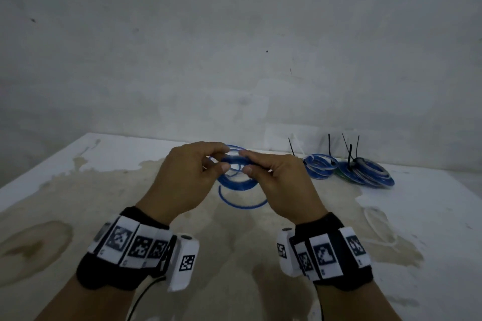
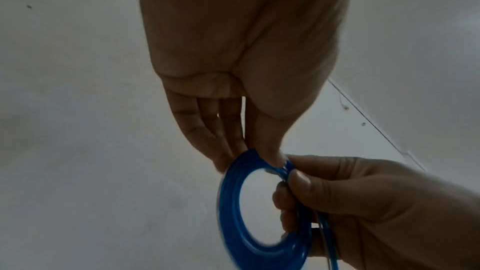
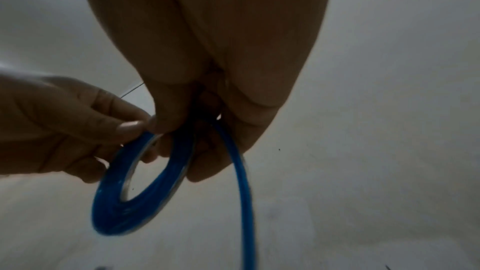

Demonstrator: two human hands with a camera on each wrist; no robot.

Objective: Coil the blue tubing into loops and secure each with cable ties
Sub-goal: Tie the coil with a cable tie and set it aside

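Head view — my left hand [image 1: 187, 177] and right hand [image 1: 279, 180] both pinch the blue tubing coil [image 1: 238, 185] above the bench [image 1: 78, 190] — keep loops stacked, feed the loose tail evenly.

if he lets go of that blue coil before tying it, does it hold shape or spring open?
Probably springs open: the blue tubing coil carries no tie, and a loose tail arcs out stiffly below it. Both the left hand and right hand pinch it, suggesting tension. Likely light; the tied coils hold shape.

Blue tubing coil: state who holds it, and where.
Both hands: left hand and right hand pinch the blue tubing coil at its top rim.
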